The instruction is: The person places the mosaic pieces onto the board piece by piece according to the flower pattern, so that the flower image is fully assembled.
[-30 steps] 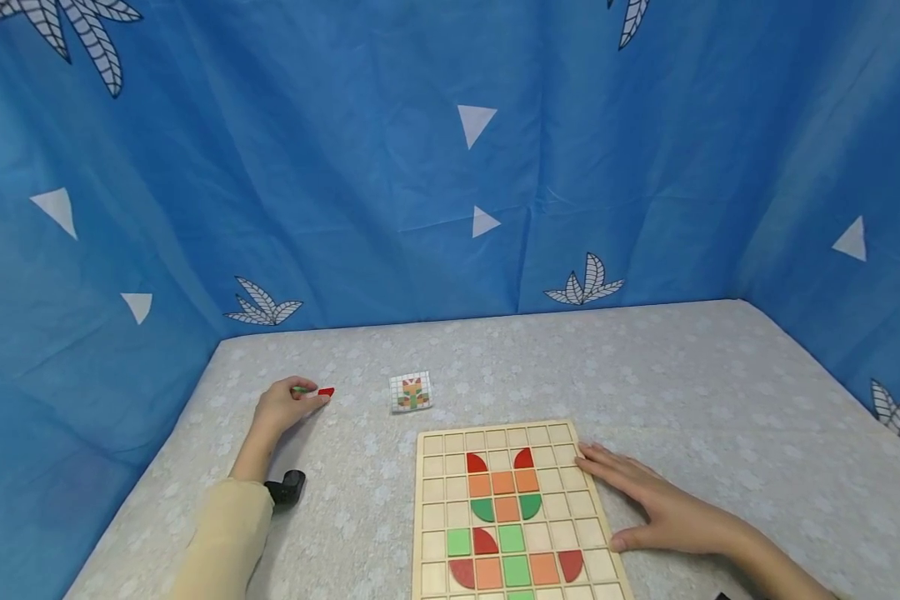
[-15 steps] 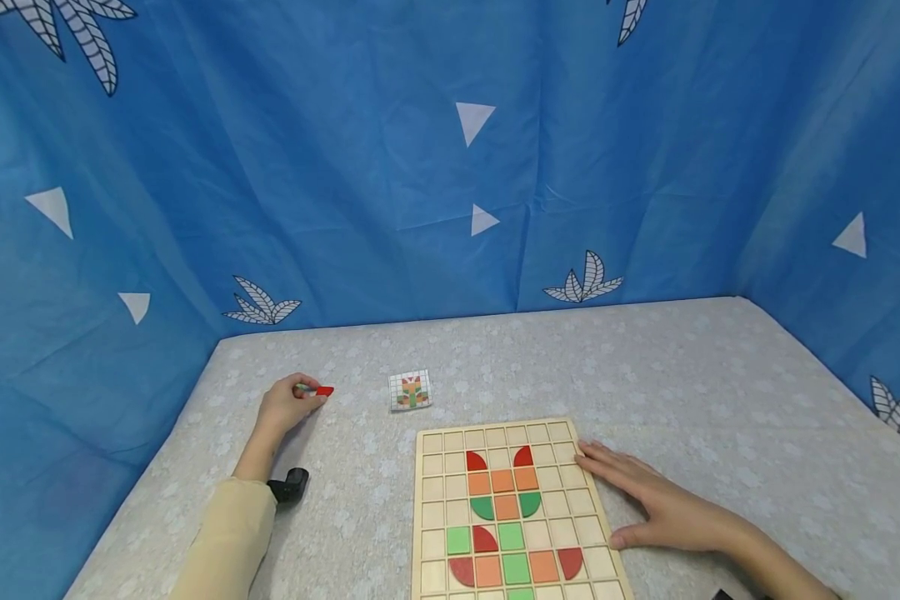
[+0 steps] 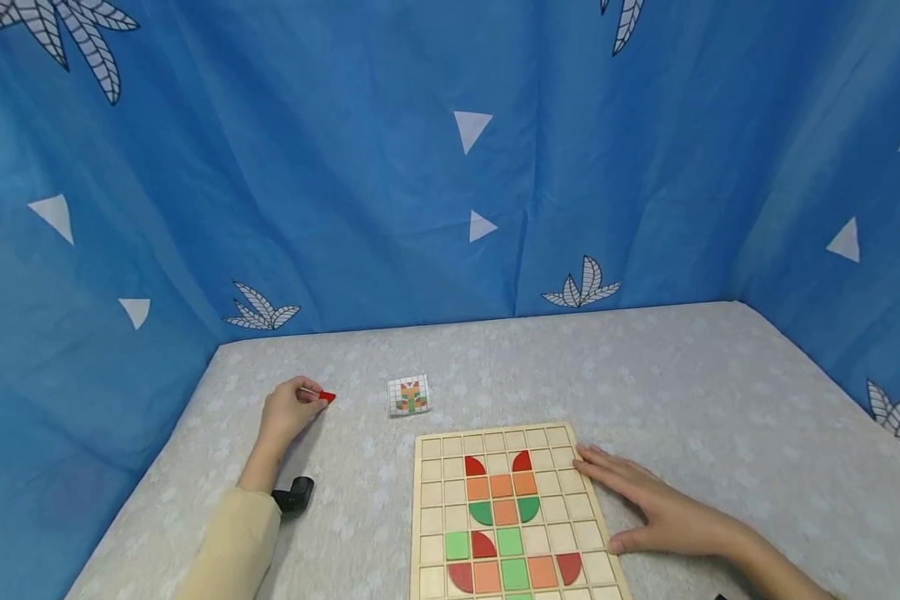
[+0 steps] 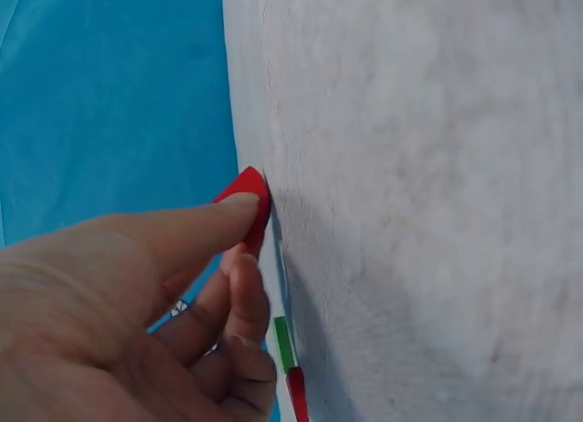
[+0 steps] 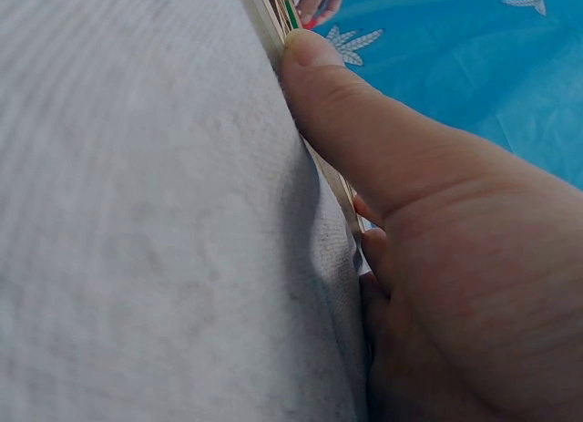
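Observation:
My left hand is at the left side of the table and pinches a red tile between thumb and finger; the same tile peeks out at the fingertips in the head view. Beyond the curled fingers, the left wrist view shows a green tile and another red tile on the cloth. My right hand rests along the right edge of the wooden grid board, fingers extended and thumb touching its side. Red, orange and green tiles, some square and some quarter-round, sit in the board's cells.
A small pattern card with a coloured tile figure lies behind the board, to the right of my left hand. Patterned grey cloth covers the table. A blue curtain hangs along the back and both sides.
My left fingers have shifted slightly and hold the red tile at their tips. A green tile seen by them earlier is hidden in the head view now. The right hand stays at the board.

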The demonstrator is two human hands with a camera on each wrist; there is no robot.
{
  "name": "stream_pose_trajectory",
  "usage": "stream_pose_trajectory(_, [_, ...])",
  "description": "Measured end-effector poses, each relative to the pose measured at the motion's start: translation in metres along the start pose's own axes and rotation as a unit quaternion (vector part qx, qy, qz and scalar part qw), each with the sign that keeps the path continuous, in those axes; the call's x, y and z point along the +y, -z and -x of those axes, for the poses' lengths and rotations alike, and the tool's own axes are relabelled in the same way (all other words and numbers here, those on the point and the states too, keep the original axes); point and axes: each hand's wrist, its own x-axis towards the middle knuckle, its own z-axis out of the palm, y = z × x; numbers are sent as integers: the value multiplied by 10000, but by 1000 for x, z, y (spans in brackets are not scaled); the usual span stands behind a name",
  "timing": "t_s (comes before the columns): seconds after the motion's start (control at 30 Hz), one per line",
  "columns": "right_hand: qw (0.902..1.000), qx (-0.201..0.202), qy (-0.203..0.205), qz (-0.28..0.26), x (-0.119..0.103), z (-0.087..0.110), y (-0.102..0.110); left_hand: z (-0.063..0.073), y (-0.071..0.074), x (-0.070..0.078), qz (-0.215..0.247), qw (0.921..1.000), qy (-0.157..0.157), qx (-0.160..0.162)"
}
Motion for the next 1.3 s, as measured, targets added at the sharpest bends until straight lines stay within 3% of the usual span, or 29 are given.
stream_pose_trajectory(0.2, [9999, -19, -38, 165, 0, 6, -3, 10, -3, 12, 279, 9994, -198, 109])
stream_pose_trajectory(0.33, [9998, -11, -30, 208, 0, 7, -3, 21, -2, 29, 848, 9959, -276, -126])
stream_pose_trajectory(0.5, [9998, -4, -169, 123, -1, 9, -3, 36, -4, 53, 1858, 9802, -127, -666])
stream_pose_trajectory(0.63, [9998, -70, -169, 1, -2, 14, -6, 50, -7, 69, 2225, 9700, -120, -968])
stream_pose_trajectory(0.77, [9998, -108, -133, -27, -3, 17, -10, 65, -11, 84, 2473, 9618, -325, -1130])
stream_pose_trajectory(0.93, [10000, -53, 32, 65, -1, 14, -9, 77, -18, 107, 2589, 9517, -779, -1454])
stream_pose_trajectory(1.1, [9999, 5, 35, 123, 1, 2, -1, 83, -25, 134, 2407, 9444, -1356, -1784])
stream_pose_trajectory(1.3, [9999, -21, -118, 23, -2, -1, 0, 101, -44, 159, 2048, 9268, -1936, -2482])
